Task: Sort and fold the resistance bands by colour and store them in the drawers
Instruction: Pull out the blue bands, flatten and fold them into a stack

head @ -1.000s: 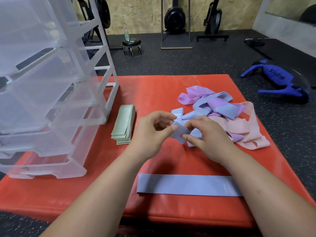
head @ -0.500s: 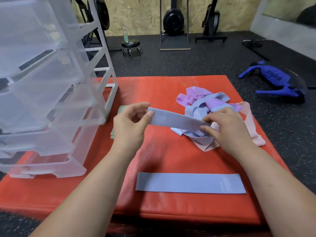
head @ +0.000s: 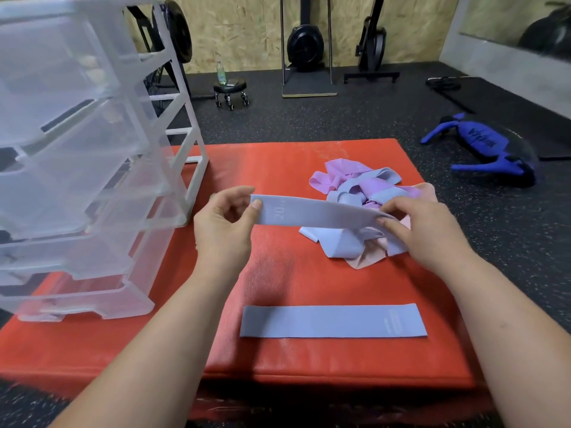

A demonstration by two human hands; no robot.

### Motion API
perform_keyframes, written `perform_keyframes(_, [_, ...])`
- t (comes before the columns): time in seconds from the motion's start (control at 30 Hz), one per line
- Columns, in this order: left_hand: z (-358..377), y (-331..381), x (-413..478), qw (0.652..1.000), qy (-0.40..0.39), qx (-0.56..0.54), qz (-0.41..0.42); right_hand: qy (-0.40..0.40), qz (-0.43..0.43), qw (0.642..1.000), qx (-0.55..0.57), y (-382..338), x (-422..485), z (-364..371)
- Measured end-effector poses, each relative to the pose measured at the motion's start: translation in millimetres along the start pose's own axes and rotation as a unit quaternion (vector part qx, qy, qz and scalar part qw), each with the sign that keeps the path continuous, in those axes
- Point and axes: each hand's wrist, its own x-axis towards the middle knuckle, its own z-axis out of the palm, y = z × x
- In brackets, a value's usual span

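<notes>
Left hand (head: pixel 227 225) and right hand (head: pixel 423 231) each pinched an end of a blue band (head: pixel 312 215) held stretched above the red mat (head: pixel 278 273), second blue band (head: pixel 332 321) lay flat nearer, tangled pile (head: pixel 361 186) behind, clear drawers (head: pixel 77 180) at left

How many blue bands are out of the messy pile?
2. The held blue band stretches between the left hand and right hand. The flat blue band lies on the red mat, nearer the camera. More blue ones sit tangled in the pile, some maybe hidden.
</notes>
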Motion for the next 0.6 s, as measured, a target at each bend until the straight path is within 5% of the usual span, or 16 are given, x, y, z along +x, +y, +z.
perform_keyframes(0.27, [-20, 6, -5, 0.995, -0.022, 0.01, -0.096, -0.066, 0.093, 0.992, 0.048, 25, -27, -17])
perform_keyframes(0.6, [-49, 16, -39, 0.98, -0.114, 0.032, -0.161, -0.083, 0.19, 0.937, 0.28, 20, -69, -34])
